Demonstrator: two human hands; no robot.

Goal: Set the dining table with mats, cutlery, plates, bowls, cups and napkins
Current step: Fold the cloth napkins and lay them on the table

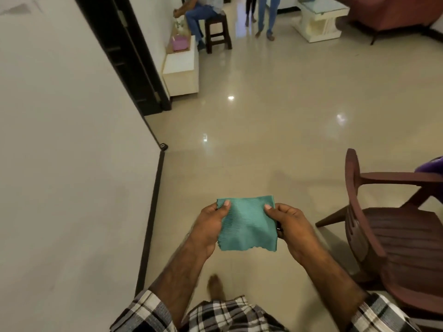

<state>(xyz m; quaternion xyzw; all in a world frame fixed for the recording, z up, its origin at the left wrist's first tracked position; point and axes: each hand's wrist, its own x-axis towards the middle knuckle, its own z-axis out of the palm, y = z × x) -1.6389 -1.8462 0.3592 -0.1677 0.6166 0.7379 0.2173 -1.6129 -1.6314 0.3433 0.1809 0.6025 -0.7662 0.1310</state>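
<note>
Glossy beige tiled floor, white wall left; dark wooden chair right; wooden stool beyond

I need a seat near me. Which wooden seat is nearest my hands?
The armchair, right beside your right hand; the dark stool stands far down the room and is occupied.

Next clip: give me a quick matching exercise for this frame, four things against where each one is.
Things:
1. cloth
2. wooden chair
3. stool
4. purple bag

Places:
A. on the white cabinet by the wall
B. at the right edge of the view, on the floor
C. held between both hands
D. under a seated person, far end of the room

Pairs: 1-C, 2-B, 3-D, 4-A. The left hand and right hand each pinch a side of the cloth.
</note>
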